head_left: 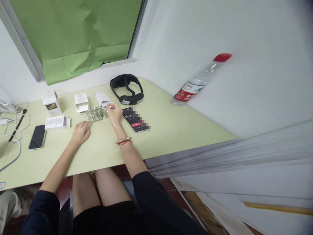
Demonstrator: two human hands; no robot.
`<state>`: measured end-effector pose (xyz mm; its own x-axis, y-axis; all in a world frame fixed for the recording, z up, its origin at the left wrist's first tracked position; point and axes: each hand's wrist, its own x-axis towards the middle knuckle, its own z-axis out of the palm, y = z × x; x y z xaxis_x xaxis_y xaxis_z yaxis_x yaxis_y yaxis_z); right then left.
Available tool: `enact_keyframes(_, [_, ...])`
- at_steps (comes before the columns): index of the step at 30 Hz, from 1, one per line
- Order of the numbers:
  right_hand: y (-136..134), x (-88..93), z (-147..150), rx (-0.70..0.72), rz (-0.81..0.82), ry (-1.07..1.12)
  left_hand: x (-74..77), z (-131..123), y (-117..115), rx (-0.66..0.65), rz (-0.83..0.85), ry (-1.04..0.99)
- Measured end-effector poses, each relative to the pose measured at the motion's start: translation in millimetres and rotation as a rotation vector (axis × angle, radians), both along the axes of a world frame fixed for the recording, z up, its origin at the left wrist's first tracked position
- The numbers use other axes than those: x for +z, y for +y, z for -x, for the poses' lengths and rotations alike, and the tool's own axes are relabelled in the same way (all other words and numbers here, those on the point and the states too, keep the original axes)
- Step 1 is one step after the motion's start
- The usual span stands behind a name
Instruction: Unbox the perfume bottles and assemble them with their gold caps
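Several small clear glass pieces [96, 114], like little bottles or jars, lie close together on the pale yellow-green table [161, 140]. My left hand [80, 132] rests on the tabletop just left of them, fingers loosely stretched and thumb apart, holding nothing visible. On the other side of the glass, my right hand [114, 114] is closed in a pinch. Whatever lies between its fingertips is too small to make out. Behind the glass stand an open white box [81, 103] and a tilted white carton [103, 99], the latter just beyond my right fingertips.
A phone with a lit screen [134, 120] lies right of my right hand, a black headset [127, 89] behind it. A red-capped plastic bottle [192, 88] stands by the wall. To the left are another phone [37, 137], white boxes [52, 103] and cables [15, 119].
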<state>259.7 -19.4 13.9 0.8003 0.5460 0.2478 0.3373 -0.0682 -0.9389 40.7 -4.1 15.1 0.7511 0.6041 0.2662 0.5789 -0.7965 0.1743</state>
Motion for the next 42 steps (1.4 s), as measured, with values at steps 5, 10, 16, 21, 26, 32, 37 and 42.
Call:
enact_keyframes(5, [1,-1.7,-2,-0.006,-0.027,-0.016,0.9,0,0,-0.003,-0.013,0.003])
enact_keyframes(10, [-3,6.2,2,-0.025,-0.04,0.034,2.0,1,-1,0.002,-0.005,0.01])
enact_keyframes(16, [-10,15.6,6,-0.044,0.119,0.072,4.2,1,-2,0.002,-0.004,0.023])
enact_keyframes(21, [-5,5.4,3,0.083,0.238,0.04,4.2,1,-2,0.008,-0.009,0.024])
enact_keyframes(26, [2,-6.0,-1,0.073,0.226,0.026,3.5,2,-2,0.008,-0.003,0.02])
enact_keyframes(32, [5,-14.5,-4,0.047,0.201,-0.011,1.9,2,-1,-0.001,-0.001,0.007])
enact_keyframes(37, [7,-19.3,-6,0.068,0.195,0.07,3.1,2,-2,0.005,0.004,0.015])
enact_keyframes(42, [8,-23.0,-8,0.07,0.188,0.072,3.0,2,-3,0.005,-0.003,0.016])
